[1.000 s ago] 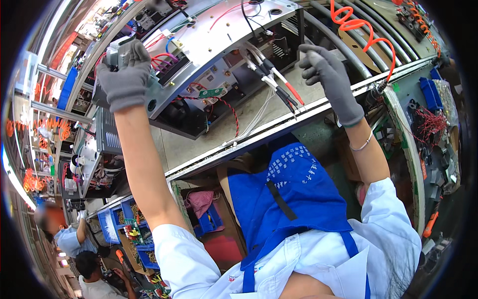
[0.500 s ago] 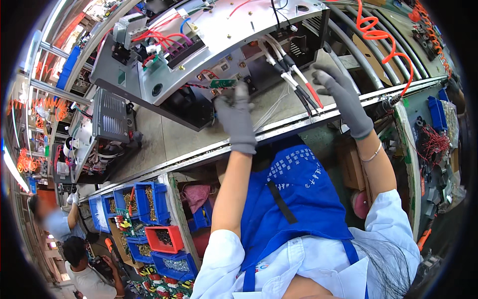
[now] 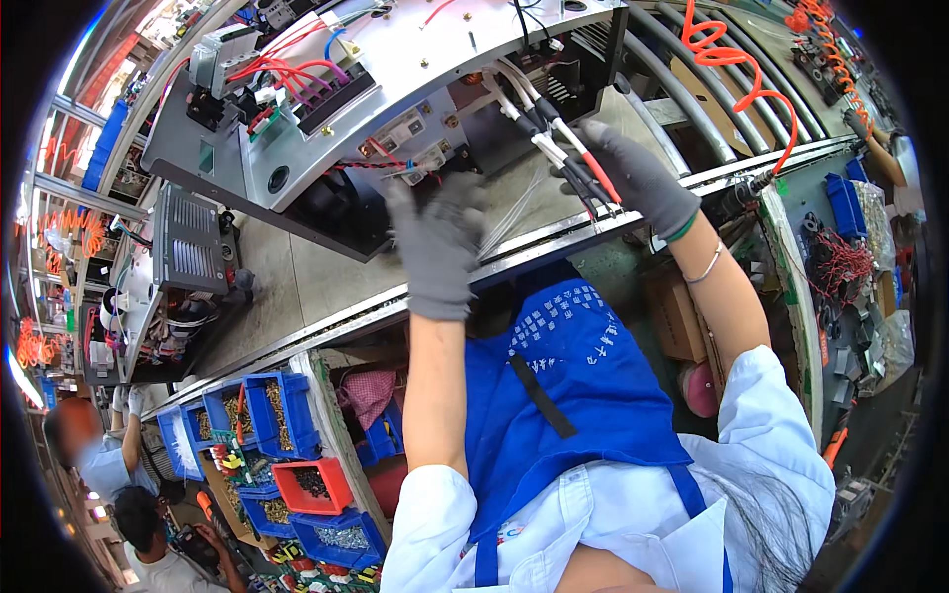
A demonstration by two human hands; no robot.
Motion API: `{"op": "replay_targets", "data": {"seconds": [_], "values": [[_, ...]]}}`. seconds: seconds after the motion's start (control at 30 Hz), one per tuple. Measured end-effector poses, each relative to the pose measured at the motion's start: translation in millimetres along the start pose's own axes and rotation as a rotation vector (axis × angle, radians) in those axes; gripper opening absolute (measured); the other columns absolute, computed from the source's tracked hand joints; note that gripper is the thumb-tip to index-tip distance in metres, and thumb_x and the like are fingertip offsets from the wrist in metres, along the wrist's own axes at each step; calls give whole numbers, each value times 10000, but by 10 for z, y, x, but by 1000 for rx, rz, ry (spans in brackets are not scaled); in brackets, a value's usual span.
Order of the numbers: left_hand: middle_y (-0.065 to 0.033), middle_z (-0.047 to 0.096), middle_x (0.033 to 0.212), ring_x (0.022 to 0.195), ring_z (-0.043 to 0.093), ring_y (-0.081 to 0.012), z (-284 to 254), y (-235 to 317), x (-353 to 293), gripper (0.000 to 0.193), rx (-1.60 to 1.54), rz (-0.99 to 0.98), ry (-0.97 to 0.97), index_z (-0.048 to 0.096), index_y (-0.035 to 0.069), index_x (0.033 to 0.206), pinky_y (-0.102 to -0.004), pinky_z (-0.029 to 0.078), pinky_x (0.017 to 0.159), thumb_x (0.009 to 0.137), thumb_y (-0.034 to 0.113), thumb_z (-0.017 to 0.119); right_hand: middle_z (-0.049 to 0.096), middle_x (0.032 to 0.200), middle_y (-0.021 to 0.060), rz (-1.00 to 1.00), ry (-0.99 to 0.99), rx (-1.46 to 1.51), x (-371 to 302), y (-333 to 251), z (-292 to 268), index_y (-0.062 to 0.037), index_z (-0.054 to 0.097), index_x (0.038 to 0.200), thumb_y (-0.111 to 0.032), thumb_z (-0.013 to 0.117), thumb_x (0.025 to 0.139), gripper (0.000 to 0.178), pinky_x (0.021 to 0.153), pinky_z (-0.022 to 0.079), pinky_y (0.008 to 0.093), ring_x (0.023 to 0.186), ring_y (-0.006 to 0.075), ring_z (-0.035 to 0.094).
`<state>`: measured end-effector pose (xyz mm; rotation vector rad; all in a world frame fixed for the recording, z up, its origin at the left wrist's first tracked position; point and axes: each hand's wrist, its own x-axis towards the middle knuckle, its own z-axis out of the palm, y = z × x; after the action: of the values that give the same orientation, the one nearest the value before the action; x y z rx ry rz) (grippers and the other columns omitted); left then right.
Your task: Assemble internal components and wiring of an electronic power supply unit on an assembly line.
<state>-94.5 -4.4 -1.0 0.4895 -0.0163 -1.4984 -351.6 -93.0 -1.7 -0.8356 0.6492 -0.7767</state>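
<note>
An open metal equipment chassis point(image 3: 326, 128) lies tilted across the bench, with wires and parts on and inside it. My left hand point(image 3: 435, 247), in a grey glove, is at its near opening, beside thin red and black wires point(image 3: 361, 165). Its fingers are blurred by motion but look spread, with nothing visible held. Thick white cables point(image 3: 513, 102) with black and red sleeves come out of the opening towards the bench edge. My right hand point(image 3: 643, 178), also gloved in grey, curls its fingers around their sleeved ends. Thin white strands point(image 3: 514, 212) lie between my hands.
Metal rollers point(image 3: 692, 109) and a coiled orange air hose point(image 3: 727, 64) are at the right. Another chassis unit point(image 3: 188, 247) stands on the left. Blue bins point(image 3: 341, 539) and a red bin point(image 3: 308, 486) of small hardware sit below the bench edge. Other people are at lower left and far right.
My right hand has moved left onto the cables. My left hand has shifted away from the small green circuit board it was at; that board no longer shows clearly. The view has shifted slightly.
</note>
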Motion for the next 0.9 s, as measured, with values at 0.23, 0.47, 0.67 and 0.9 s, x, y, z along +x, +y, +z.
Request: {"op": "replay_targets", "data": {"seconds": [0.23, 0.47, 0.67, 0.9], "values": [[-128, 644, 962, 777, 644, -158, 526, -633, 57, 609, 1175, 183, -152, 553, -56, 1151, -281, 545, 639, 885, 482, 654, 658, 1004, 57, -146, -37, -239, 96, -27, 231, -16, 588, 1175, -387, 483, 992, 427, 771, 535, 248, 888, 114, 645], [-159, 663, 966, 768, 691, -244, 269, -803, 478, 238, 1057, -56, -270, 563, -24, 1110, -355, 611, 671, 944, 143, 530, 666, 876, 34, -222, 130, -719, -41, -225, 257, 4, 670, 1121, -278, 642, 847, 395, 693, 492, 239, 769, 94, 610], [-114, 678, 854, 747, 663, -188, 416, -582, 143, 346, 1596, 435, -99, 585, -24, 1065, -304, 515, 687, 814, 188, 693, 640, 846, 34, -179, 125, -830, 94, -278, 84, 17, 664, 1082, -216, 611, 798, 371, 690, 460, 231, 764, 87, 577], [-128, 677, 827, 658, 656, -160, 758, -447, -57, 313, 1000, 33, -164, 549, -76, 1093, -274, 526, 514, 840, 91, 628, 661, 1018, 65, -20, -186, -258, 135, 65, 123, -2, 615, 1137, -161, 629, 859, 321, 789, 549, 284, 934, 154, 646]]}}
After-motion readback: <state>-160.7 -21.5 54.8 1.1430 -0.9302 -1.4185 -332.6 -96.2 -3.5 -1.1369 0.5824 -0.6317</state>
